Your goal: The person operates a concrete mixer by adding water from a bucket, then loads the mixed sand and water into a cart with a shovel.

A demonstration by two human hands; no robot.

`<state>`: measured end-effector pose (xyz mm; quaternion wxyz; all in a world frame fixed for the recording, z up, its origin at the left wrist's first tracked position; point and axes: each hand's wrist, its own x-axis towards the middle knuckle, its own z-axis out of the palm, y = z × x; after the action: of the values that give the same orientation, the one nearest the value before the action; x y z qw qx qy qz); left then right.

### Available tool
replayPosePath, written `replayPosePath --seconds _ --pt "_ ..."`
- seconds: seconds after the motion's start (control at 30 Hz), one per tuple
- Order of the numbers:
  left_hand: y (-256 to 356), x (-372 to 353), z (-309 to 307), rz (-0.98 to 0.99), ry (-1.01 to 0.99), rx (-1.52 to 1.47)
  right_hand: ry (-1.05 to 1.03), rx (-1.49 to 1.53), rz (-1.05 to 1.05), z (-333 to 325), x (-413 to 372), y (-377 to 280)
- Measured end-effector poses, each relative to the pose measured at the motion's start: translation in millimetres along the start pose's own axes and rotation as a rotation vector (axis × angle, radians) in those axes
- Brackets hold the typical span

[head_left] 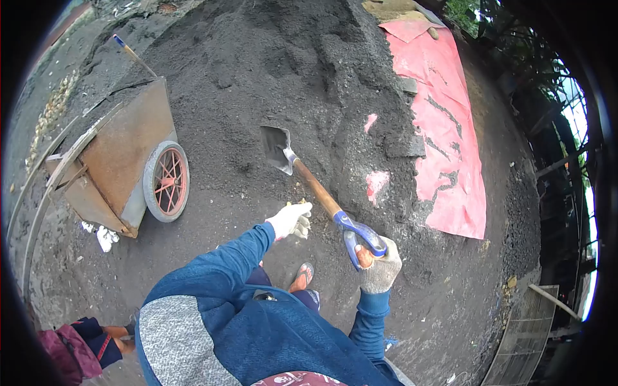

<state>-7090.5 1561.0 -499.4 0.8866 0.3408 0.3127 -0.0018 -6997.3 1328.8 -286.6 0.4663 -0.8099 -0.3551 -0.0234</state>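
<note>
A shovel (317,188) with a metal blade, wooden shaft and blue D-shaped handle slants across the middle of the view. My right hand (381,265), in a greyish work glove, is closed around the D-handle. Just left of the shaft, my left hand (291,220) in a white glove holds nothing, its fingers loosely bent and apart. Beyond the handle, the blade (277,149) lies at the foot of a large heap of dark sand (257,83).
A rusty two-wheeled cart (122,154) stands at left, another tool's handle (134,55) sticking up behind it. Pink sheeting (444,128) partly covers the heap at right. Another person's legs (119,341) show at lower left. A mesh screen (523,334) lies at lower right.
</note>
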Motion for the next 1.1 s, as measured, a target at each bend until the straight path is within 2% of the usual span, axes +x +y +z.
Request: replayPosePath --seconds 0.03,0.1,0.17,0.2,0.23,0.3,0.37,0.43,0.57,0.63,0.73,0.77,0.83,0.87,0.9,0.97,1.0,1.03,1.07,1.1 --pt "-6 -15 -4 0.036 0.141 0.257 -0.001 -0.023 -0.112 -3 20 -5" --pt "-41 -34 -45 0.019 0.346 0.506 -0.03 0.031 -0.188 -3 63 -3" --pt "-90 -63 -103 -0.107 0.583 0.483 -0.085 0.204 -0.095 -3 106 -2" --pt "-123 -79 -142 -0.189 0.683 0.323 -0.097 0.205 -0.137 -3 130 -4" --pt "-161 -97 -171 -0.163 0.849 -0.034 -0.113 0.206 -0.181 -1 154 -10" --pt "-224 -145 -211 -0.197 1.103 -0.376 -0.119 0.117 -0.333 1 198 -47" --pt "-237 -200 -196 -0.246 1.252 -0.488 -0.137 0.103 -0.45 6 239 -93" --pt "-265 -234 -198 -0.277 1.237 -0.484 -0.143 0.057 -0.639 12 274 -151" --pt "-291 -258 -178 -0.123 1.363 -0.755 -0.196 -0.175 -1.06 42 326 -265" --pt "-306 -251 -170 -0.025 1.37 -0.889 -0.178 -0.287 -1.122 86 346 -299" --pt "-277 -236 -119 0.176 1.46 -1.006 -0.393 -0.285 -1.114 198 365 -306" --pt "-270 -230 -102 0.227 1.478 -1.041 -0.468 -0.313 -1.084 254 369 -293" --pt "-259 -219 -60 0.303 1.515 -1.104 -0.677 -0.492 -0.981 431 381 -209" --pt "-266 -206 -34 0.321 1.578 -1.143 -0.707 -0.595 -0.928 490 362 -174" --pt "-269 -197 -15 0.35 1.653 -1.172 -0.754 -0.595 -0.924 521 361 -163" --pt "-290 -168 36 0.413 1.779 -1.397 -0.847 -0.511 -0.978 540 356 -185" --pt "-308 -146 59 0.455 1.819 -1.516 -0.872 -0.5 -1.058 588 383 -172" --pt "-340 -106 82 0.413 1.857 -1.596 -1.131 -0.436 -0.894 567 380 -192" --pt "-363 -80 95 0.376 1.877 -1.683 -1.191 -0.674 -0.994 610 402 -185" --pt "-345 -81 134 0.353 1.764 -1.892 -1.253 -0.897 -1.114 657 426 -176"
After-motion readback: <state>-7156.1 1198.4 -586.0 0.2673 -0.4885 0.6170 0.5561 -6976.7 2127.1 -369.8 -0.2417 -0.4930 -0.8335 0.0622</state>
